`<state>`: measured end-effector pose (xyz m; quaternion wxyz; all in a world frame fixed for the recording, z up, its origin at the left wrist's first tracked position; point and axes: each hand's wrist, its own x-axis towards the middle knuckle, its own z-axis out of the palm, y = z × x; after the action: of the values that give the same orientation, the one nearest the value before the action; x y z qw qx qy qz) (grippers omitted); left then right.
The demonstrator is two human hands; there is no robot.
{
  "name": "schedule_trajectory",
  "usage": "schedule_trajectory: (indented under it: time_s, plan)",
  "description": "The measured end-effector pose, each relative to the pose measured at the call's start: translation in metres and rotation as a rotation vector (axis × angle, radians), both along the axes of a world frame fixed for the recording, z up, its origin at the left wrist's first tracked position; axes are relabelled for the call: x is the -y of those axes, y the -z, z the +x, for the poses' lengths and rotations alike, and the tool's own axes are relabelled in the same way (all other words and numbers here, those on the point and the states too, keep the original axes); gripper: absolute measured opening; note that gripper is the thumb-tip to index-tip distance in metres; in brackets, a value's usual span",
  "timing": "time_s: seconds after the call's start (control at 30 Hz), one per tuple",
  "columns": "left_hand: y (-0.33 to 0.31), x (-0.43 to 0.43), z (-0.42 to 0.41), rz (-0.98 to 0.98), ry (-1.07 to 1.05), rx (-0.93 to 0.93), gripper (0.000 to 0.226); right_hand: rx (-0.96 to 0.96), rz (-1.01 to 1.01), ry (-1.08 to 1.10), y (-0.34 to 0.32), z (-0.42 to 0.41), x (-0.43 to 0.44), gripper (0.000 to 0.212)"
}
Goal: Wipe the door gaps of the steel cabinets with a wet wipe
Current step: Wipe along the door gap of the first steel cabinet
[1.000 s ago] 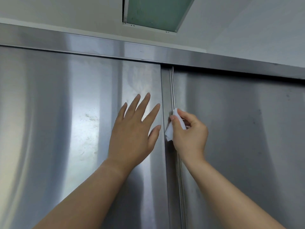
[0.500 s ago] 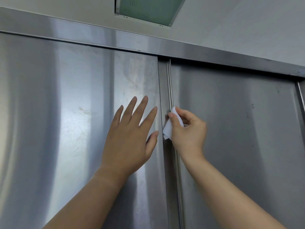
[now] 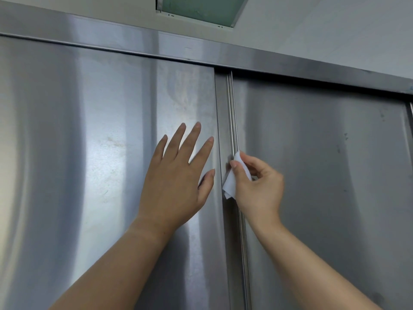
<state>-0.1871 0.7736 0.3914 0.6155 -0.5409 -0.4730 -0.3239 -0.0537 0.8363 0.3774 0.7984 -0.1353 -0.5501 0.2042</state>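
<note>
From the head camera, my left hand [image 3: 174,182] lies flat on the left door [image 3: 89,153], fingers spread. My right hand [image 3: 257,186] pinches the folded wipe [image 3: 231,182] between thumb and fingers and presses it at the door gap [image 3: 232,113]. I think the wipe may slip out of this narrow gap (my pinch holds only its upper part) and miss some dirt. The steel is shiny with dull smudges. Above are a steel rail [image 3: 201,48] and a greenish ceiling panel [image 3: 201,10].

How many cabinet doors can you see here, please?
2: the left door under the flat left hand; the right door behind the right hand holding the wipe. Another may begin at the right edge.
</note>
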Motion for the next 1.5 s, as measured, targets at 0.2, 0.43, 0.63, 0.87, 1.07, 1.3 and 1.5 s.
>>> schedule_trajectory:
  time_s: [0.2,0.43,0.63,0.87,1.07,1.3,1.5]
  plan:
    - [-0.001,0.000,0.000,-0.008,0.017,0.007,0.053,0.011,-0.024,0.018,-0.008,0.002,-0.004,0.017]
    - [0.002,0.000,0.000,0.045,0.094,0.009,0.047,0.017,-0.063,-0.031,0.003,0.004,-0.004,0.018]
    - [0.000,-0.001,-0.001,0.047,0.099,0.001,0.046,-0.025,-0.011,-0.048,0.011,-0.002,0.003,0.030]
    - [0.038,0.005,-0.002,-0.045,0.057,-0.026,0.048,0.068,-0.066,-0.038,0.016,0.009,-0.003,0.020]
    - [0.040,0.006,0.000,-0.037,0.061,-0.015,0.046,0.013,-0.071,-0.075,0.058,0.006,0.007,0.024]
    - [0.042,0.006,-0.001,-0.018,0.050,-0.026,0.046,0.032,-0.062,-0.044,0.032,0.007,-0.001,0.019]
    - [0.043,0.006,-0.002,-0.024,0.055,-0.024,0.046,-0.016,-0.076,-0.104,0.061,0.003,0.005,0.022]
